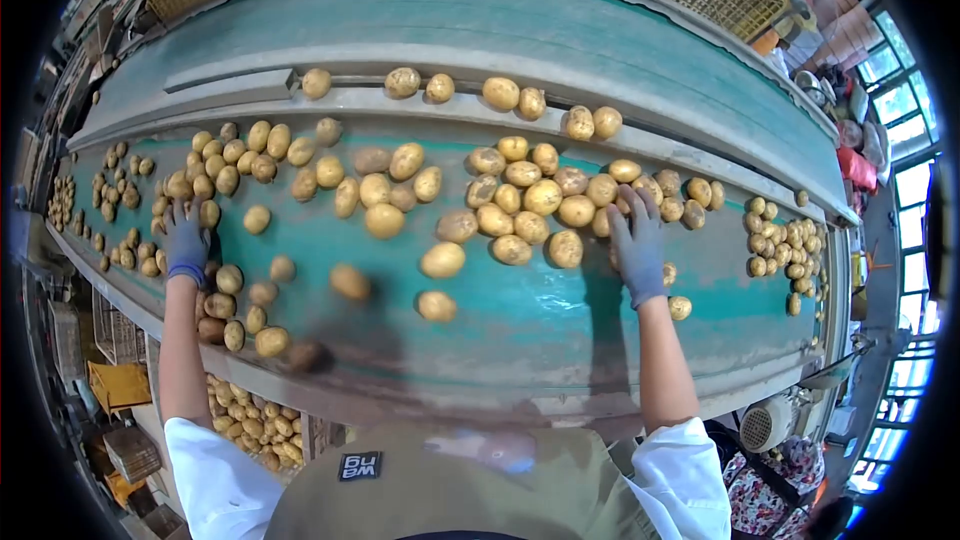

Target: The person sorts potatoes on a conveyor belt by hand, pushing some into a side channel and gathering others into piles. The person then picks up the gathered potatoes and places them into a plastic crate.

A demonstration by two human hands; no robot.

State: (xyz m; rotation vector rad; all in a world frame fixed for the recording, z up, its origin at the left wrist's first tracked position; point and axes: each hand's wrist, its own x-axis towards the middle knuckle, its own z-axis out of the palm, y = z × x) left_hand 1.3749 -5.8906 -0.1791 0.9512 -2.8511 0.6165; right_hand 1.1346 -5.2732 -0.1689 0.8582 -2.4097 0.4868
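Many round tan potatoes [543, 197], teal conveyor belt [520, 325]; grey-gloved left hand [187, 240], right hand [637, 245] splayed, empty; risk: unheld strays rolling off.

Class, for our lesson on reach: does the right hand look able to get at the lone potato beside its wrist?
Probably yes. The potato lies alone on bare belt close beside the right hand, with nothing between them.

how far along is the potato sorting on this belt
Done, it seems: binned potatoes sit below the belt's near edge. In hand: the left hand and right hand rest open on clusters on the belt. Left: plenty, since loose potatoes cover most of the belt, so it is likely far from over.
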